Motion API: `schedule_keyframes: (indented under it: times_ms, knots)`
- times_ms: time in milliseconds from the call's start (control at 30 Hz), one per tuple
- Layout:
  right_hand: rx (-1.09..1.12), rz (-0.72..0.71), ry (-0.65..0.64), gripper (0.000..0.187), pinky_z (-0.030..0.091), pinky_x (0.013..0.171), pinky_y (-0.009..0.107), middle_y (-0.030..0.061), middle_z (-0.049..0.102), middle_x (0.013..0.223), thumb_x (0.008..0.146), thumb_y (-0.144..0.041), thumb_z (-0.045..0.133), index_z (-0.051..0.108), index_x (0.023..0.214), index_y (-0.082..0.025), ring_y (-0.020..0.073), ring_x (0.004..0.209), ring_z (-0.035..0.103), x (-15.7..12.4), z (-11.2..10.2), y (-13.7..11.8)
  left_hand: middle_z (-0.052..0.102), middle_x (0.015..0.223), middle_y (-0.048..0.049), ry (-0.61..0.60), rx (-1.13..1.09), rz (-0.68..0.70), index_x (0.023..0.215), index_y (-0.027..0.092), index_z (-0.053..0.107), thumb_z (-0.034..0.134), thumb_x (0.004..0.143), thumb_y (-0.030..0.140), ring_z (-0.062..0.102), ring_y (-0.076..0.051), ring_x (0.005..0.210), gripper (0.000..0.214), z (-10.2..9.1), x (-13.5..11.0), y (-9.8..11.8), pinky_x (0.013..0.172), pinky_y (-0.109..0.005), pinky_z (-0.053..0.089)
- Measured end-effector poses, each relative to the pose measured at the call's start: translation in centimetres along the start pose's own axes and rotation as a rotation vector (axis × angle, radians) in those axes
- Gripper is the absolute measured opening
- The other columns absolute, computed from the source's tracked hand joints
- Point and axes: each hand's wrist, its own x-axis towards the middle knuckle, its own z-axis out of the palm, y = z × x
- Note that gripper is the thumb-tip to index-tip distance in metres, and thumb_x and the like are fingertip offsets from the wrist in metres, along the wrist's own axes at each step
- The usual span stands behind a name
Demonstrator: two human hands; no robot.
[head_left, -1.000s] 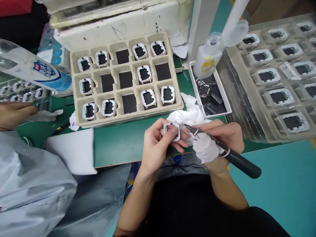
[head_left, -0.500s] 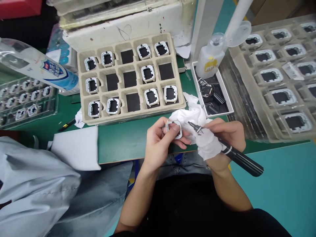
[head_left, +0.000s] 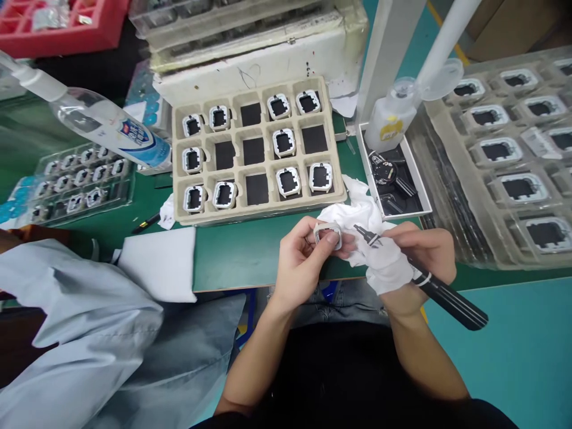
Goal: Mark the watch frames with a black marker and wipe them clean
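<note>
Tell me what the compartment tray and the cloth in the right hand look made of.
The compartment tray: likely moulded paper pulp, matte beige, with soft rounded walls. The cloth: thin white fabric, probably, matte, crumpled in soft folds around the right hand.

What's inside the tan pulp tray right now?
The tray has fifteen pockets: ten hold white frames, five show only a black pad. Whatever lies beneath the frames' rims is covered.
</note>
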Motion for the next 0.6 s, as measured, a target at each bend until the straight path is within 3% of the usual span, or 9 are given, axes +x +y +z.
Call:
schedule_keyframes:
  times_ms: [100, 200, 333, 433, 600]
  knots:
    - [0.021, 0.005, 0.029, 0.019, 0.053, 0.055, 0.035, -0.0009, 0.071, 0.077, 0.092, -0.023, 0.086, 0.068, 0.093, -0.027, 0.0196, 0.067, 0.067, 0.2, 0.1, -0.2, 0.085, 0.095, -0.0065, 0.076, 0.152, 0.118, 0.1, 0.02, 0.072, 0.078, 0.108, 0.037, 0.083, -0.02, 0.089, 0.02, 0.1, -0.6, 0.4, 0.079, -0.03, 0.065]
    - [0.039, 0.037, 0.054, 0.021, 0.053, 0.056, 0.035, 0.0, 0.073, 0.078, 0.089, -0.02, 0.089, 0.069, 0.091, -0.026, 0.0202, 0.069, 0.069, 0.3, 0.2, -0.2, 0.083, 0.101, -0.0048, 0.215, 0.475, 0.336, 0.107, 0.023, 0.08, 0.079, 0.107, 0.029, 0.079, -0.018, 0.096, 0.007, -0.5, -0.9, 2.0, 0.088, -0.03, 0.062]
    - [0.048, 0.008, 0.04, 0.022, 0.054, 0.057, 0.035, -0.0009, 0.073, 0.075, 0.087, -0.018, 0.089, 0.069, 0.09, -0.025, 0.0191, 0.065, 0.068, 0.5, 0.2, 0.1, 0.073, 0.107, -0.0034, 0.508, 0.814, 0.641, 0.115, 0.025, 0.078, 0.088, 0.096, 0.027, 0.071, -0.015, 0.087, 0.021, -3.0, 0.9, 5.4, 0.075, -0.027, 0.058]
    - [0.054, 0.007, 0.045, 0.022, 0.053, 0.055, 0.035, -0.0002, 0.073, 0.075, 0.086, -0.019, 0.091, 0.069, 0.089, -0.024, 0.0199, 0.065, 0.068, 0.6, 0.2, 0.3, 0.062, 0.094, 0.0018, 0.658, 0.899, 0.62, 0.106, 0.025, 0.064, 0.089, 0.092, 0.028, 0.061, -0.013, 0.072, 0.029, -5.3, 3.3, 7.1, 0.067, -0.027, 0.052]
    - [0.051, 0.01, 0.049, 0.022, 0.054, 0.051, 0.037, 0.0021, 0.074, 0.077, 0.085, -0.021, 0.092, 0.071, 0.091, -0.027, 0.0225, 0.066, 0.069, 0.6, 0.3, 0.3, 0.061, 0.078, 0.0029, 0.635, 1.237, 0.537, 0.085, 0.026, 0.052, 0.081, 0.09, 0.021, 0.057, -0.016, 0.068, 0.029, -6.9, 5.5, 7.7, 0.069, -0.032, 0.047]
